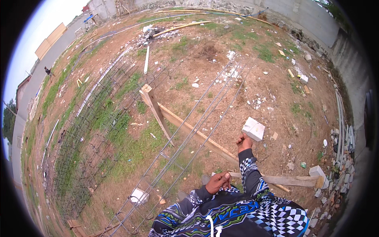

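My left hand is held low in front of my body, its fingers curled closed; anything inside them is too small to make out. Farther forward, my right hand is also closed, thumb against bent fingers, with no nameable thing showing in it. Just beyond its fingertips appears a white block; whether they touch cannot be told. To the left of both hands, long thin steel bars with a few bent stirrups run from lower left to upper right. They cross over a wooden rail with an upright wooden post.
Many tied rebar cages lie on the grass at left. A white lump sits below the bars. At right are a wooden plank, a pale block, rubble and a concrete wall. A person stands far left.
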A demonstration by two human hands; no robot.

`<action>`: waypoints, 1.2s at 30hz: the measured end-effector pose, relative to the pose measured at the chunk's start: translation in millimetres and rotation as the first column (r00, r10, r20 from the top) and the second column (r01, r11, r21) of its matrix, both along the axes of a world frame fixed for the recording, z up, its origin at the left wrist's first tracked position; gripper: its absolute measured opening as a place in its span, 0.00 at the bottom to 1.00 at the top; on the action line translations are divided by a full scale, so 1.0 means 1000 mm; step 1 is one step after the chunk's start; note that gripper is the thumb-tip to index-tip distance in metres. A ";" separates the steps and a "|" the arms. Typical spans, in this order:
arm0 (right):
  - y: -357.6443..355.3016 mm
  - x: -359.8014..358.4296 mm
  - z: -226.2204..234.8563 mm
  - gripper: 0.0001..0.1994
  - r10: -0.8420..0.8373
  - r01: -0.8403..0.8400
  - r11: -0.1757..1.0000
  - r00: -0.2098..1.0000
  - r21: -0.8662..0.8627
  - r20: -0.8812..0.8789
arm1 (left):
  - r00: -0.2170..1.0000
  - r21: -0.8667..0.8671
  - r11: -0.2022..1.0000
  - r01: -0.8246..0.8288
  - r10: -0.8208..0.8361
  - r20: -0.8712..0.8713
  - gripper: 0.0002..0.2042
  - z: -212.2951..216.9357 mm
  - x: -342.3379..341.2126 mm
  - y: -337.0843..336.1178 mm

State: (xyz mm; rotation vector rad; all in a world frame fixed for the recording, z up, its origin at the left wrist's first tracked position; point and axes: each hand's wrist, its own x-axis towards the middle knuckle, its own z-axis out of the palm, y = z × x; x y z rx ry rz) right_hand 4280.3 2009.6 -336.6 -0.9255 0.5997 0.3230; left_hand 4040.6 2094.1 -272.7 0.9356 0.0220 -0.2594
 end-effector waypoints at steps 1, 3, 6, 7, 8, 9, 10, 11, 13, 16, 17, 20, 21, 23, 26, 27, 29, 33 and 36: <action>-0.007 0.011 -0.025 0.06 -0.024 0.022 0.999 0.998 -0.025 -0.059 | 1.000 0.157 0.987 -0.014 0.018 -0.026 0.20 -0.006 0.007 -0.005; -0.018 0.026 -0.062 0.06 -0.037 0.012 0.987 0.988 -0.163 -0.151 | 0.994 0.457 0.889 -0.041 0.084 -0.075 0.19 -0.037 0.017 -0.016; -0.029 0.039 -0.088 0.11 -0.116 0.069 0.897 0.990 -0.436 -0.081 | 0.994 0.003 1.000 -0.016 0.016 -0.104 0.14 -0.080 0.028 -0.033; -0.034 0.040 -0.092 0.13 -0.090 0.060 0.878 0.995 -0.475 -0.042 | 0.993 -0.143 0.990 -0.011 -0.005 -0.116 0.13 -0.081 0.031 -0.038; -0.043 0.042 -0.095 0.14 -0.063 0.053 0.857 0.998 -0.513 -0.002 | 0.993 -0.176 0.984 0.013 -0.034 -0.116 0.12 -0.081 0.033 -0.047; -0.051 0.046 -0.098 0.16 -0.031 0.048 0.836 0.999 -0.546 0.041 | 0.992 -0.204 0.978 0.036 -0.059 -0.111 0.11 -0.074 0.036 -0.056; -0.067 0.051 -0.108 0.17 0.072 -0.042 0.843 0.997 -0.536 0.034 | 0.991 -0.233 0.970 0.070 -0.096 -0.098 0.10 -0.063 0.045 -0.065; -0.106 0.060 -0.131 0.19 0.173 -0.174 0.822 0.984 -0.542 -0.053 | 0.984 -0.276 0.952 0.128 -0.157 -0.086 0.09 -0.056 0.059 -0.077; -0.090 0.047 -0.132 0.16 0.495 -0.201 0.078 0.858 -0.976 -0.137 | 0.977 -0.250 0.965 -0.077 0.023 -0.211 0.09 -0.096 0.061 -0.075; -0.057 0.000 -0.082 0.21 0.567 0.068 0.237 0.800 -0.969 0.195 | 0.921 -0.342 0.899 -0.274 0.143 -0.363 0.09 -0.131 0.049 -0.068; -0.040 -0.017 -0.049 0.20 0.656 -0.079 0.383 0.724 -0.921 0.211 | 0.914 -0.391 0.867 -0.308 0.155 -0.376 0.08 -0.130 0.045 -0.065; -0.028 -0.061 0.017 0.19 0.913 -0.385 0.203 0.408 -0.900 0.031 | 0.910 -0.421 0.831 -0.363 0.219 -0.352 0.07 -0.135 0.057 -0.071; -0.026 -0.067 0.013 0.19 0.923 -0.254 0.161 0.380 -0.954 0.055 | 0.906 -0.406 0.831 -0.381 0.249 -0.341 0.07 -0.139 0.063 -0.075; -0.031 -0.079 -0.012 0.20 0.944 0.001 0.067 0.324 -0.998 0.064 | 0.862 -0.123 0.910 -0.396 0.322 -0.392 0.08 -0.137 0.060 -0.079; -0.028 -0.077 -0.019 0.21 0.927 -0.087 -0.163 0.327 -0.983 -0.183 | 0.983 0.646 0.763 -0.008 0.124 -0.134 0.12 -0.173 0.027 -0.053; -0.020 -0.078 -0.004 0.21 0.920 -0.064 -0.195 0.334 -0.979 -0.205 | 0.997 0.844 0.535 0.023 0.052 -0.060 0.13 -0.155 0.012 -0.042; -0.020 -0.081 -0.009 0.22 0.893 -0.103 -0.238 0.367 -0.966 -0.259 | 0.995 0.939 0.334 0.076 0.039 -0.094 0.14 -0.146 -0.027 -0.034; -0.020 -0.082 -0.015 0.26 0.916 0.059 -0.205 0.363 -0.977 -0.170 | 0.960 0.858 0.510 -0.058 0.266 -0.093 0.13 -0.120 -0.084 -0.028; -0.008 -0.090 -0.008 0.28 0.893 0.024 -0.288 0.369 -0.957 -0.259 | 0.872 0.775 0.625 0.093 0.325 -0.366 0.12 -0.097 -0.118 -0.011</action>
